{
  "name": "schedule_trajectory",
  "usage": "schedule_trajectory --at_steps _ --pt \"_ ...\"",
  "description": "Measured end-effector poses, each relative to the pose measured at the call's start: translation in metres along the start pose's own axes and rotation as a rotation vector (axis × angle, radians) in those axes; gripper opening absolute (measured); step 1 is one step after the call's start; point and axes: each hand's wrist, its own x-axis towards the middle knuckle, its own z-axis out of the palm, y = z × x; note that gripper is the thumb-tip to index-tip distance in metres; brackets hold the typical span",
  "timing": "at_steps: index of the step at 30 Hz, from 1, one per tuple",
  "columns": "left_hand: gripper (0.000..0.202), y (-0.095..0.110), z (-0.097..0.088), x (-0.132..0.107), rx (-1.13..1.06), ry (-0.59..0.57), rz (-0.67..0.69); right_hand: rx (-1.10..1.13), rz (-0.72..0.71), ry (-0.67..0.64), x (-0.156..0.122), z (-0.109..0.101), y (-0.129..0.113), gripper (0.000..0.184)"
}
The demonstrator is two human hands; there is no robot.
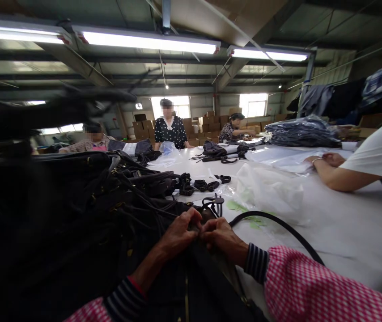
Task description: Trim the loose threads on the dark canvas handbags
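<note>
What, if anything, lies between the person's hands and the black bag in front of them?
Nothing visible. The left hand and right hand rest on the black bag, fingertips pinched together on a small part of it that they hide. The black strap curves away on the right, clear of both.

Long table, as my feed shows it from the near end.
The left hand [179, 232] and right hand [221, 237] meet, touching, both closed on the bag [204, 279] at the near edge of the table [345, 232]. A heap of bags [77, 201] lies to their left, and a strap [280, 223] loops away to their right. Beyond the hands lie loose straps [207, 183], with plastic bags [268, 188] just right of those. A co-worker's forearm [332, 174] rests on the table's right side, with a stack of packed goods [303, 132] behind it.
</note>
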Motion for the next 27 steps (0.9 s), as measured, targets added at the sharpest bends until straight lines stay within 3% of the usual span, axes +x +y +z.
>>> schedule_trajectory --at_steps 5,16,27 --pt "0.023 -0.007 0.001 0.002 0.28 -0.097 -0.03 0.015 -0.078 -0.008 -0.003 0.0 0.002 0.007" --pt "0.022 -0.019 0.001 0.006 0.073 -0.072 -0.036 0.057 -0.175 -0.102 -0.005 -0.01 -0.005 0.009" --pt "0.022 -0.016 0.004 0.006 0.103 -0.053 -0.036 -0.015 -0.216 -0.091 -0.006 -0.016 -0.002 0.011"
